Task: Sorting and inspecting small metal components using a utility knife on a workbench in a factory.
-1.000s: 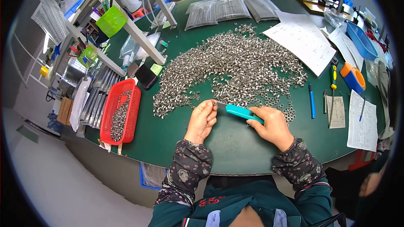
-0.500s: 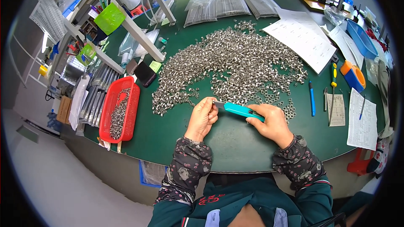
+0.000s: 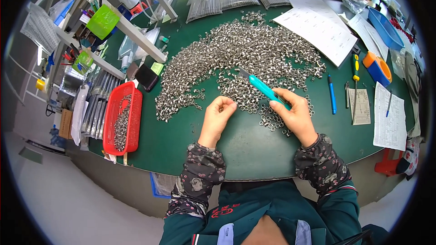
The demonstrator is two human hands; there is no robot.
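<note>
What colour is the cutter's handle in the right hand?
The cutter's handle in the right hand is turquoise; the head view shows it best.

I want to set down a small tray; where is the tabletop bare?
Bare green tabletop shows between the patterned sleeves, along the near edge, and, but for specks, between the red basket and left hand. Crowded: the middle, with metal rings, and the right, with papers, a blue pen and a screwdriver.

Turquoise knife handle [image 3: 266,90], silver-grey metal rings [image 3: 245,45], dark green tabletop [image 3: 254,152], red basket [image 3: 134,127], black sleeves [image 3: 196,179] patterned pink and grey, dark green jacket [image 3: 261,196] with red embroidery, lime-green pen holder [image 3: 102,21], orange-and-blue tape dispenser [image 3: 378,70], blue pen [image 3: 332,95]
</note>
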